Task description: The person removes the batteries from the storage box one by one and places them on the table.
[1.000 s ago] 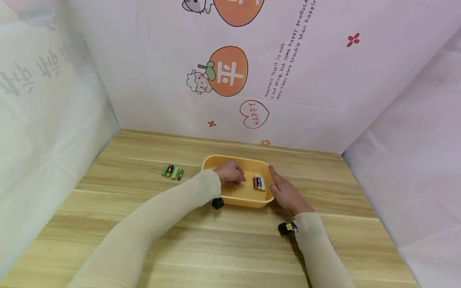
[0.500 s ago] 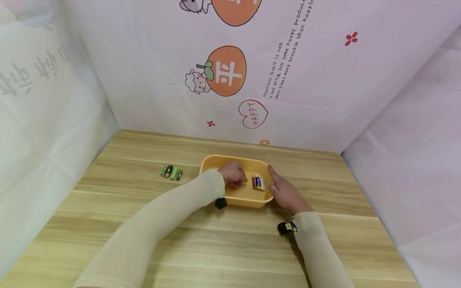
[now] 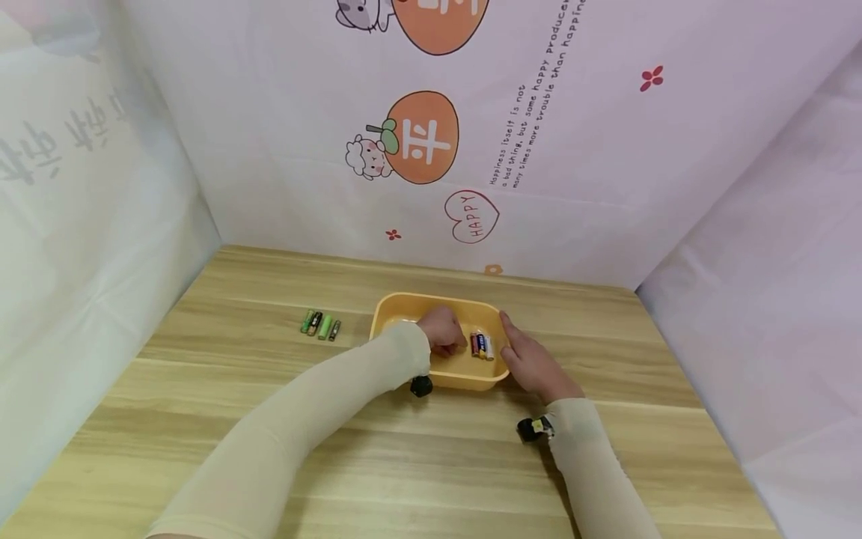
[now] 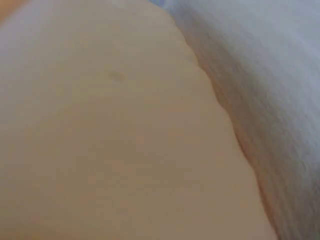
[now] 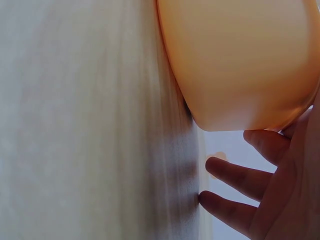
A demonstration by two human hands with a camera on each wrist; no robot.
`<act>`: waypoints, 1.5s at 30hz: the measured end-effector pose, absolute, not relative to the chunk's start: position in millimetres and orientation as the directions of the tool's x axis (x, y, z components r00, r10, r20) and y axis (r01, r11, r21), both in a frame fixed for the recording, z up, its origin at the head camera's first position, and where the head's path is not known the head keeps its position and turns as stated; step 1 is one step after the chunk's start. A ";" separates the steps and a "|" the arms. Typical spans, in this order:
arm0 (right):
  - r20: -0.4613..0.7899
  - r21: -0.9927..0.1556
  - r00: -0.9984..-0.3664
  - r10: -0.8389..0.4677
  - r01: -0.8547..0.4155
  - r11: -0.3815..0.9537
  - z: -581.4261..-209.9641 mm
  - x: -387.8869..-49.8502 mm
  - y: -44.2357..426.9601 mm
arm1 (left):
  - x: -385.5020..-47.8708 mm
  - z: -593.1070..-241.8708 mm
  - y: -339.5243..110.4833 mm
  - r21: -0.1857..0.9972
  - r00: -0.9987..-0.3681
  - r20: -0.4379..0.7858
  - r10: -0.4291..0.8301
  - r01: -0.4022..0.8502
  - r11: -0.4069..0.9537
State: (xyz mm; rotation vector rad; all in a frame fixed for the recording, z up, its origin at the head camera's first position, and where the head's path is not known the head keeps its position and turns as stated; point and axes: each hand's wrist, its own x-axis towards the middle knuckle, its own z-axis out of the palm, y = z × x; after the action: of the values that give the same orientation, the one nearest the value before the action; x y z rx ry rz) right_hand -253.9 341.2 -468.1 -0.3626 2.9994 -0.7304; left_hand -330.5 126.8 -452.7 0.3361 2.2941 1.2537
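A yellow plastic container [image 3: 404, 298] stands near the back of the wooden table. My left hand [image 3: 441, 329] reaches down into it with curled fingers. Whatever lies under those fingers is hidden. Just right of the fingertips, a row of batteries [image 3: 482, 346], reddish, dark blue and whitish, lies on the container's floor. At the container's right end my right hand [image 3: 535, 364] grips the wall, thumb by the rim. The right wrist view shows a finger [image 5: 267, 144] against the outer wall and other fingers spread away from it. Sleeve cloth [image 4: 125, 125] fills the left wrist view.
Several green and dark batteries [image 3: 320, 325] lie side by side on the table [image 3: 417, 464], left of the container. A printed white cloth [image 3: 566, 224] hangs behind the table's back edge. Pale cloth walls stand at both sides.
My left hand has moved slightly right inside the container, closer to the batteries there, and its fingers look more curled. The right hand keeps its place at the container's end.
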 end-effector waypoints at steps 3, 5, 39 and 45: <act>0.038 -0.454 -0.969 -0.244 -0.234 0.860 -467.9 -254.4 340.3 | -330.4 -453.4 127.8 0.845 -0.842 -0.312 0.440 -0.034 0.534; 0.046 -0.453 -0.966 -0.253 -0.246 0.857 -467.1 -255.0 339.6 | -330.5 -453.4 128.2 0.850 -0.843 -0.309 0.441 -0.036 0.526; 0.073 -0.450 -0.963 -0.260 -0.264 0.853 -465.9 -256.0 335.2 | -339.0 -453.5 124.1 0.712 -0.838 -0.313 0.446 0.103 0.694; 0.073 -0.459 -0.966 -0.250 -0.255 0.851 -467.4 -250.8 337.0 | -334.6 -449.9 119.7 0.693 -0.844 -0.307 0.441 0.119 0.711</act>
State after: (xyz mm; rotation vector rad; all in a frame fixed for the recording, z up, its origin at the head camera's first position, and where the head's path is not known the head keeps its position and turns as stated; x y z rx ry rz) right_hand -250.8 337.0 -467.4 -0.4131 3.0326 -0.7545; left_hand -334.6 119.7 -449.9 0.4299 2.4610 0.9527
